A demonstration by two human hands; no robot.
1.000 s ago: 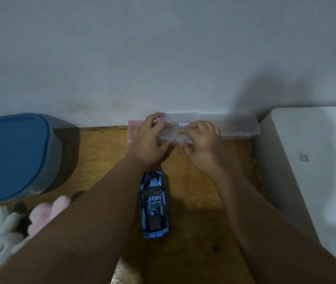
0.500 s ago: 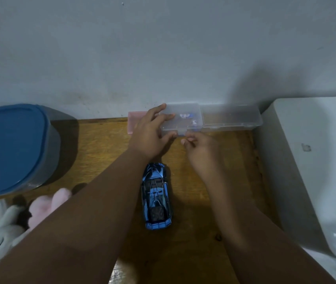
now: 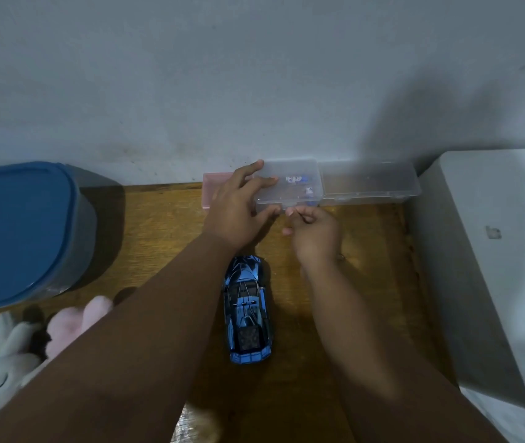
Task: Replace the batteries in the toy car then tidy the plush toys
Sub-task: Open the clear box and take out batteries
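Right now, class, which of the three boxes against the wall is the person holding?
The middle clear box, gripped by the left hand; the pink box and the longer clear box lie either side.

Dim, bluish light; a soft shadow falls across the wall [image 3: 446, 116] at upper right. The plush toys [image 3: 2, 362] at lower left are blurred, and edges bow outward.

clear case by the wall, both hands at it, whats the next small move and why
Probably pry the front latch up with the right hand, whose curled fingertips sit at the front lip of the clear case. The lid looks closed, the left hand grips the case's left end to steady it, and small blue-labelled items show inside.
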